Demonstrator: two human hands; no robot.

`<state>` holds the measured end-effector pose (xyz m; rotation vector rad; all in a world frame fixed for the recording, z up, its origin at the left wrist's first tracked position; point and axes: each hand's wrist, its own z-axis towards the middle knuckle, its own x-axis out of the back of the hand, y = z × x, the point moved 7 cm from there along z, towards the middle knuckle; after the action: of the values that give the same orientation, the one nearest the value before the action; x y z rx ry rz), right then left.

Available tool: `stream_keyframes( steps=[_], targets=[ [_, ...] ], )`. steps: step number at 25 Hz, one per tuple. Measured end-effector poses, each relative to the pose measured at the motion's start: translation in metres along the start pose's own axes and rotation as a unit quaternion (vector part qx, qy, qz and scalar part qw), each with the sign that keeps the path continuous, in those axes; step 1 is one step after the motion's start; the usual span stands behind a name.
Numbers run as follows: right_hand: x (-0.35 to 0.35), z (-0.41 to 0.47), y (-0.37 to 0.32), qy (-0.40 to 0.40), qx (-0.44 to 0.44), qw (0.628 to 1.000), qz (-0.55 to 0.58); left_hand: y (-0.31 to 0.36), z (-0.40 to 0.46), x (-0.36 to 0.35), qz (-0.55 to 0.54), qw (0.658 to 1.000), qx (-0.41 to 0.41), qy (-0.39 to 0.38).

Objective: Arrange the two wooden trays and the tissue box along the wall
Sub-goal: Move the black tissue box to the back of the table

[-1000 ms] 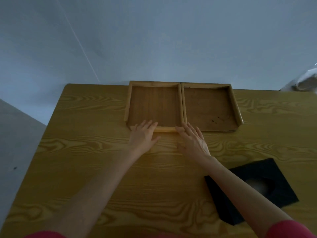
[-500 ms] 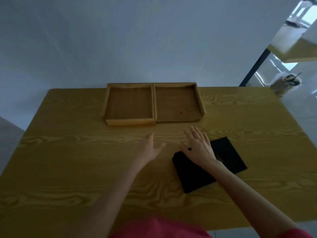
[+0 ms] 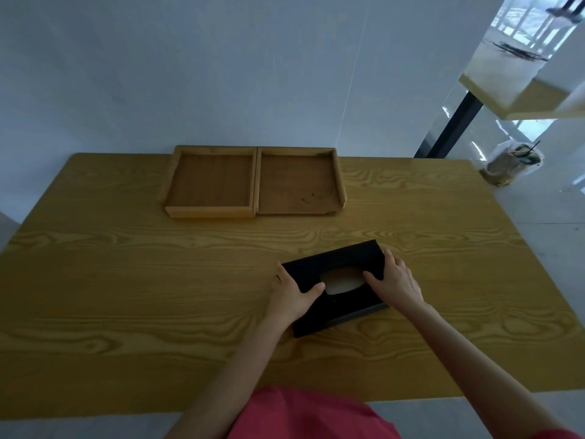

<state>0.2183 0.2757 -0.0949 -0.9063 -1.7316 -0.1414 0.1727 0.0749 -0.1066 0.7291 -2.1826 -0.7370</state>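
Observation:
Two shallow wooden trays stand side by side, touching, at the far edge of the wooden table against the white wall: the left tray and the right tray. A black tissue box with an oval opening on top lies at an angle in the middle of the table, nearer to me. My left hand grips its left end, thumb on top. My right hand grips its right end, thumb on top as well.
To the right beyond the table, a plastic cup with a straw stands on the floor beside a black pole. A pale shelf board juts out at the upper right.
Both hands left the front rim of the trays, drew back toward me and to the right, and closed on the two ends of the tissue box. The view shifted right.

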Motion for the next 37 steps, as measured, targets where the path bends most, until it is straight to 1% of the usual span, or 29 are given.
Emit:
stream_keyframes(
  steps=[3,7,10,15,19,28,31,37],
  targets=[
    [-0.004,0.000,-0.002,-0.006,-0.008,0.999,0.036,-0.002,-0.001,-0.004,0.014,0.999,0.007,0.033],
    [0.000,-0.002,0.000,0.037,-0.019,0.998,0.045,-0.007,0.000,-0.005,0.011,0.997,0.013,0.072],
    [0.003,-0.006,-0.011,0.066,-0.022,0.996,0.048,-0.008,-0.001,0.012,0.034,0.994,0.016,0.106],
    [-0.005,-0.017,-0.070,0.096,0.006,0.994,0.051,-0.021,0.001,0.076,0.081,0.986,-0.002,0.143],
    [-0.029,-0.027,-0.132,0.079,0.021,0.995,0.050,-0.045,0.002,0.141,0.087,0.983,-0.005,0.162],
    [-0.095,-0.044,-0.254,0.051,0.034,0.997,0.055,-0.112,0.005,0.262,0.124,0.979,0.033,0.160],
    [-0.111,-0.049,-0.281,0.053,0.032,0.996,0.059,-0.128,0.006,0.289,0.117,0.979,0.034,0.162],
    [-0.136,-0.058,-0.313,0.045,0.022,0.997,0.057,-0.157,0.016,0.323,0.117,0.983,0.034,0.136]
  ],
)
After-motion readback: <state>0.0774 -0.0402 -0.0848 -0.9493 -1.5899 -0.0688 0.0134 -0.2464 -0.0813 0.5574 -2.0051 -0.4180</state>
